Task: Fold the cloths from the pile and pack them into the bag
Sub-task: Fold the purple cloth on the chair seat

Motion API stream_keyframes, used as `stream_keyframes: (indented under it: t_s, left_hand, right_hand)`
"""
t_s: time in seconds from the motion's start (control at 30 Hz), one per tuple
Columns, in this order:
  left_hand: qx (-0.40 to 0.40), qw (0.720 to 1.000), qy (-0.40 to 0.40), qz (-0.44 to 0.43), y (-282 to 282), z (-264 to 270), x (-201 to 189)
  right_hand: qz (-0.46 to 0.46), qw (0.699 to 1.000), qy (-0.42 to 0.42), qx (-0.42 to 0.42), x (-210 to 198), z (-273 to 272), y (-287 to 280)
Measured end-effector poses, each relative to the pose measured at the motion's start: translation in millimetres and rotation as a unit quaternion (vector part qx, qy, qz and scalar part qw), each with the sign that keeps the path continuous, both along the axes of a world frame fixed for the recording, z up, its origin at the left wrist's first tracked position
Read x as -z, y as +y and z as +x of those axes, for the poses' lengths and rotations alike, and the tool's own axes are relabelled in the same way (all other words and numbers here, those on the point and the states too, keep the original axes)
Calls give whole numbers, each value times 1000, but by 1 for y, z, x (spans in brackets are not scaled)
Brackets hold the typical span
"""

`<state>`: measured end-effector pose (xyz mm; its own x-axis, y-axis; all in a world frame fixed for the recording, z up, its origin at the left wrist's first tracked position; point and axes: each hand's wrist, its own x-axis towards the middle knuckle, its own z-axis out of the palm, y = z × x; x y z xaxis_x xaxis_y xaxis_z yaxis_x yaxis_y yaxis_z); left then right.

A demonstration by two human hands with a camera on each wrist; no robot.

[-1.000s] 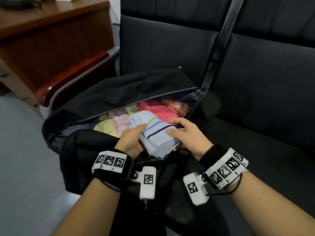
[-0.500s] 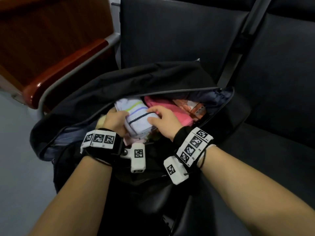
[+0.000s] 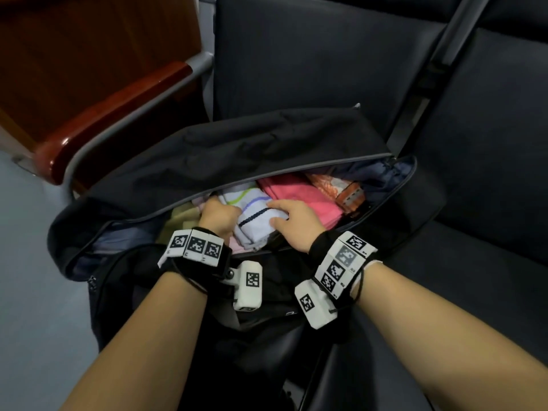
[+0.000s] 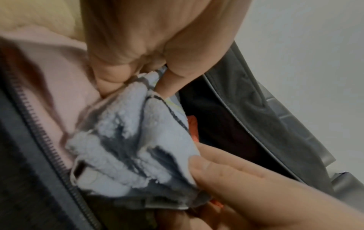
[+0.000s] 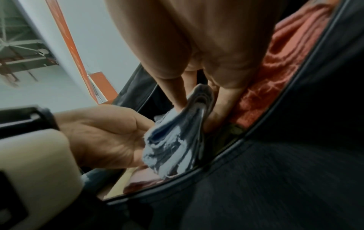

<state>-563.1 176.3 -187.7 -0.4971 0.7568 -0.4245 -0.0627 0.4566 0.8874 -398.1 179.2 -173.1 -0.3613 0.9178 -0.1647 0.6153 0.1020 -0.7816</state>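
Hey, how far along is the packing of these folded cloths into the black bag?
Well along. Done: a pink cloth, a pale yellow one and an orange patterned one already lie inside the open bag. In hand: the left hand and right hand grip a folded white striped cloth, at the bag's opening. Left: letting go. No pile is in view, so remaining cloths can't be judged.

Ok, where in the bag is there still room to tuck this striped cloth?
Little bare room shows. The bag mouth is crowded: pink cloth and orange cloth right, yellow cloth left. Left hand and right hand hold the striped cloth in the gap between.
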Motion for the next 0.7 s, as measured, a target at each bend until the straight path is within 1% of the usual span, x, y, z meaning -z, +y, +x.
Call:
stream_keyframes:
  t_s: [0.1,0.17,0.27,0.37,0.47,0.57,0.63,0.7]
  left_hand:
    - [6,999,32,-5,0,1,-3]
    - [19,995,91,-21,-1,1,-5]
    - [81,986,140,-48,-5,4,-9]
    - [129,972,174,-88,-15,9,-22]
    - [139,970,182,-84,-31,16,-41]
    - [151,963,218,-55,-57,32,-60]
    - [165,950,263,9,-76,52,-74]
    - [184,937,283,86,-94,83,-91]
  right_hand:
    - [2,999,-46,-4,2,-2,2]
    - [7,996,-87,-15,4,-4,0]
    - [10,990,-128,-51,2,-5,-5]
    - [-12,984,-150,-91,-11,0,-13]
    - [-9,989,-117,-88,-31,12,-28]
    - [19,996,-70,-45,-55,36,-55]
    - [50,998,-36,-10,-71,60,-78]
    - [74,997,-18,22,-87,92,-102]
